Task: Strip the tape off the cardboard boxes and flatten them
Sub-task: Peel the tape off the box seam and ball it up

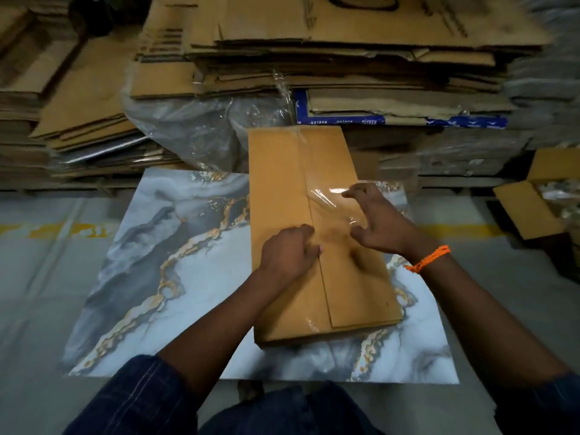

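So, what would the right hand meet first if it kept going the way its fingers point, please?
The right hand would probably meet the lifted clear tape first, then the cardboard box; depth is unclear.

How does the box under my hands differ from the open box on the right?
The taped box is closed, with clear tape along its seam; the open box has its flaps spread and contents showing. The taped box lies on the marble sheet; the open box sits off it, to the right. Both are brown cardboard.
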### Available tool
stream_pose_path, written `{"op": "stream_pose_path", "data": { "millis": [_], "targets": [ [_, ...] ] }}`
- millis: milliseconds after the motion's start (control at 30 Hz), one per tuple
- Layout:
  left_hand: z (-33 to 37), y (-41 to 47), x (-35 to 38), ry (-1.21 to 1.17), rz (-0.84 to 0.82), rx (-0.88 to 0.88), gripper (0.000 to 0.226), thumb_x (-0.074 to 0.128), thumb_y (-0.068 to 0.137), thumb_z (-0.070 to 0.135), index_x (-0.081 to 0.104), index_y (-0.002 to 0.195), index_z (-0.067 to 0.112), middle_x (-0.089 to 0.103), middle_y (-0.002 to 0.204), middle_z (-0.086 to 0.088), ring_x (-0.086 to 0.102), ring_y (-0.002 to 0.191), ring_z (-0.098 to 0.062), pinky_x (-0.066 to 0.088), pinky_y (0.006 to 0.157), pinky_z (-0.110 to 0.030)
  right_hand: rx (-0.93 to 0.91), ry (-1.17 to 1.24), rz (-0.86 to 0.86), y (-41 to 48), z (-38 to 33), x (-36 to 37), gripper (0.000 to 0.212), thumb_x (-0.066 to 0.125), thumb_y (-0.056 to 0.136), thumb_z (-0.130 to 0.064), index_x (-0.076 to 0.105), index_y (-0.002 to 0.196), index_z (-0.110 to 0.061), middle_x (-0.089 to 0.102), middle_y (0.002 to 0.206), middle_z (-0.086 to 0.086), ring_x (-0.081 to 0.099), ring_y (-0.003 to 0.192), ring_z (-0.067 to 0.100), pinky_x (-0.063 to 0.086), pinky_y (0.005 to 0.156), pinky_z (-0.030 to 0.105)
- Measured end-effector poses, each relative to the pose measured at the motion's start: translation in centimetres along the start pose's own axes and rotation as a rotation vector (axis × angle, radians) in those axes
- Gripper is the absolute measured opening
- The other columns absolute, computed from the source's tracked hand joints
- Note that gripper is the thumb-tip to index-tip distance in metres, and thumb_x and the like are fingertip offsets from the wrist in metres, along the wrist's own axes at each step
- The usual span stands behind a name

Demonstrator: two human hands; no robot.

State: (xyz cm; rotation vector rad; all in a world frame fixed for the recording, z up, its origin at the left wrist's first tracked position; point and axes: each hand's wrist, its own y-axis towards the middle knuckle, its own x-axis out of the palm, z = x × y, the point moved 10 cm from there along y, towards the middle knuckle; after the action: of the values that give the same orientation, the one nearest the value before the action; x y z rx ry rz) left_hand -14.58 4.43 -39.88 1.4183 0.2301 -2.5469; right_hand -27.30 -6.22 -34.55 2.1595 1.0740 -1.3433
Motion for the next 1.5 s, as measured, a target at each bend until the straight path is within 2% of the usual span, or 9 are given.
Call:
{"op": "stream_pose_path", "data": {
  "millis": [100, 233, 400, 633, 800, 1000, 1233, 1367, 1500],
  "targets": [
    [1.5, 2.4, 0.6, 0.041, -0.045, 0.027, 0.047, 0.059, 0.096, 0.049, 0.054, 0.135, 0.024, 0.061, 0.116, -0.004, 0.062, 0.103, -0.025, 0.05, 0.078, -0.037, 0.114, -0.135, -0.032, 0.5, 1.4, 2.4, 0.105, 0.078, 0.077, -0.038, 0.017, 0.159, -0.011, 0.03, 0.145, 0.02, 0.03, 0.135, 0.038, 0.033, 0.112, 0.043],
    [3.9, 1.5, 2.4, 0.088, -0.115, 0.018, 0.064, 0.059, 0.096, 0.049, 0.037, 0.148, 0.02, 0.048, 0.131, -0.007, 0.062, 0.108, -0.033, 0.051, 0.083, -0.042, 0.25, -0.386, 0.136, 3.4, 3.5, 1.7, 0.087, 0.07, 0.079, -0.063, 0.041, 0.151, -0.023, 0.045, 0.119, 0.017, 0.041, 0.116, 0.036, 0.044, 0.094, 0.044],
    [3.9, -1.9, 3.6, 0.146, -0.142, -0.006, 0.088, 0.062, 0.086, 0.067, 0.027, 0.153, 0.02, 0.038, 0.139, -0.009, 0.054, 0.115, -0.029, 0.049, 0.087, -0.041, 0.184, -0.298, 0.28, 4.8, 5.5, 1.4, 0.024, 0.054, 0.096, -0.044, 0.061, 0.103, -0.022, 0.046, 0.099, 0.006, 0.044, 0.098, 0.027, 0.043, 0.08, 0.041],
    [4.4, -4.2, 5.1, 0.272, -0.274, -0.04, 0.111, 0.057, 0.075, 0.084, 0.015, 0.158, 0.022, 0.026, 0.147, -0.014, 0.045, 0.122, -0.034, 0.046, 0.092, -0.045, 0.387, 0.149, 0.648, -0.1, 8.1, 2.7, 0.025, 0.05, 0.1, -0.026, 0.05, 0.078, -0.015, 0.048, 0.087, 0.013, 0.048, 0.088, 0.03, 0.034, 0.075, 0.036],
    [0.8, -2.9, 2.3, 0.336, -0.108, -0.158, 0.09, 0.042, 0.09, 0.077, 0.02, 0.158, 0.022, 0.029, 0.144, -0.016, 0.052, 0.116, -0.034, 0.05, 0.087, -0.042, 0.546, 0.377, 0.846, -6.5, 4.3, 7.2, 0.03, 0.054, 0.098, -0.031, 0.054, 0.075, -0.01, 0.05, 0.086, 0.011, 0.048, 0.083, 0.026, 0.043, 0.078, 0.044],
    [-5.4, -1.5, -2.2, 0.362, 0.098, -0.171, 0.055, 0.045, 0.101, 0.051, 0.046, 0.147, 0.022, 0.043, 0.129, -0.014, 0.055, 0.104, -0.033, 0.052, 0.073, -0.039, 0.338, 0.532, 0.731, -9.4, -8.3, 12.2, 0.026, 0.055, 0.094, -0.042, 0.056, 0.082, -0.019, 0.048, 0.099, 0.001, 0.049, 0.095, 0.022, 0.047, 0.086, 0.045],
    [-5.0, -0.9, -2.7, 0.247, 0.236, -0.02, 0.03, 0.055, 0.097, 0.034, 0.066, 0.124, 0.027, 0.055, 0.114, -0.007, 0.057, 0.093, -0.028, 0.053, 0.068, -0.04, 0.255, 0.277, 0.752, -1.4, -3.3, 0.2, 0.041, 0.079, 0.076, -0.044, 0.051, 0.064, -0.017, 0.057, 0.079, -0.001, 0.057, 0.079, 0.02, 0.049, 0.078, 0.038],
    [-4.7, 0.1, -2.6, 0.163, 0.197, -0.004, 0.035, 0.056, 0.094, 0.026, 0.065, 0.129, 0.027, 0.055, 0.117, -0.006, 0.059, 0.097, -0.028, 0.054, 0.071, -0.04, 0.269, 0.339, 0.557, 2.2, -2.6, 2.2, 0.016, 0.067, 0.077, -0.017, 0.054, 0.082, -0.011, 0.059, 0.073, 0.0, 0.055, 0.067, 0.02, 0.043, 0.063, 0.031],
    [-4.5, 1.3, -3.3, 0.128, 0.182, 0.025, 0.03, 0.054, 0.097, 0.025, 0.062, 0.126, 0.026, 0.057, 0.124, -0.002, 0.063, 0.097, -0.027, 0.052, 0.07, -0.036, 0.179, 0.388, 0.443, 4.6, -4.0, 3.7, 0.026, 0.063, 0.083, -0.014, 0.043, 0.1, -0.012, 0.056, 0.086, 0.001, 0.054, 0.074, 0.022, 0.038, 0.068, 0.029]
  ]
}}
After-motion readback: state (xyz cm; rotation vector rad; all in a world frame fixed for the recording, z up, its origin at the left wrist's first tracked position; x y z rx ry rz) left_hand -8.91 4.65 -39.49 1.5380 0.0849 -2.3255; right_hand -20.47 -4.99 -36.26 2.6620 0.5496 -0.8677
